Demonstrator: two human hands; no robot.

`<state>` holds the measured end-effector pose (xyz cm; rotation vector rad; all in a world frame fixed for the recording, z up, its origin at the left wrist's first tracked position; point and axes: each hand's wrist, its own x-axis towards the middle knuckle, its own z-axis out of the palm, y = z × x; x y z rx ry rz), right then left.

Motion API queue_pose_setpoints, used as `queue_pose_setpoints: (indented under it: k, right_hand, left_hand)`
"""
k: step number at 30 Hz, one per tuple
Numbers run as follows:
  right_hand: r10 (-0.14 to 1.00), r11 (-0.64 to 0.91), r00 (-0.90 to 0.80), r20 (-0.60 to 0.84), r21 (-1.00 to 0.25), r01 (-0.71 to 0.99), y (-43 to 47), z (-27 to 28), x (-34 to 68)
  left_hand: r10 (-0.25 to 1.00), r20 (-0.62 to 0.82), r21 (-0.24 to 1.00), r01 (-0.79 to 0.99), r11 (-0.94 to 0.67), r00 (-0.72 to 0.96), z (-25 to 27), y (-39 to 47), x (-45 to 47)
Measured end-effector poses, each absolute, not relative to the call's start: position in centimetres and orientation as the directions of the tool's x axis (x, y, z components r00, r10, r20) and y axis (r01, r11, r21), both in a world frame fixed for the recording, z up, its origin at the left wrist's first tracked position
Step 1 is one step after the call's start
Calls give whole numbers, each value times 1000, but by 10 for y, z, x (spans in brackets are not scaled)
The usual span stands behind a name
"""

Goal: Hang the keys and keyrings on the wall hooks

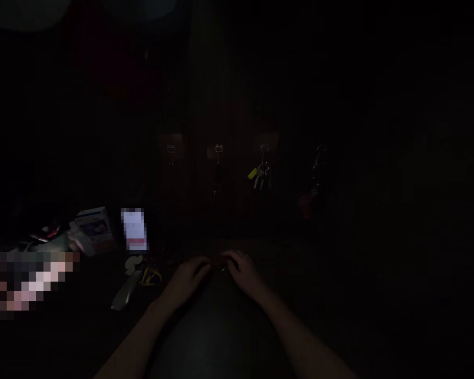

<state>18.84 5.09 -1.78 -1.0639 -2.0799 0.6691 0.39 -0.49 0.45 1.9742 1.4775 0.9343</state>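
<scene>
My left hand (190, 273) and my right hand (243, 269) come together over the dark table, fingertips a short gap apart. The fingers of both are curled inward with the thumbs below them. Whatever lies between them is lost in the dark; only a small glint (223, 270) shows beside my right thumb. Left of my left hand are a yellow looped item (151, 276), a pale rounded piece (133, 264) and a long, light-coloured object (125, 292) with a smooth surface.
A lit, blurred-out phone screen (135, 229) stands at the left beside a printed box (96, 231). Farther left lies a pixelated bright patch (35, 284). Behind, metal hooks (171, 150) line a dark reddish board, one carrying keys (262, 178) with a yellow tag (253, 173).
</scene>
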Motion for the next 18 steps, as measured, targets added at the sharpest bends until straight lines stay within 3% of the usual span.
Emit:
queue_pose_setpoints:
  k: [5, 10, 14, 18]
  right_hand:
    - [831, 522, -479, 282, -690, 500, 45, -15, 185]
    - [836, 508, -472, 279, -717, 477, 47, -20, 182]
    - [858, 409, -432, 277, -878, 248, 48, -17, 178]
    - [913, 94, -391, 113, -993, -67, 46, -8, 174]
  left_hand:
    - [980, 194, 875, 447, -189, 34, 10, -1, 5]
    - [1000, -1, 988, 155, 5, -22, 14, 0, 4]
    - [992, -113, 982, -158, 104, -48, 17, -2, 2]
    - [981, -178, 915, -380, 137, -74, 14, 0, -1]
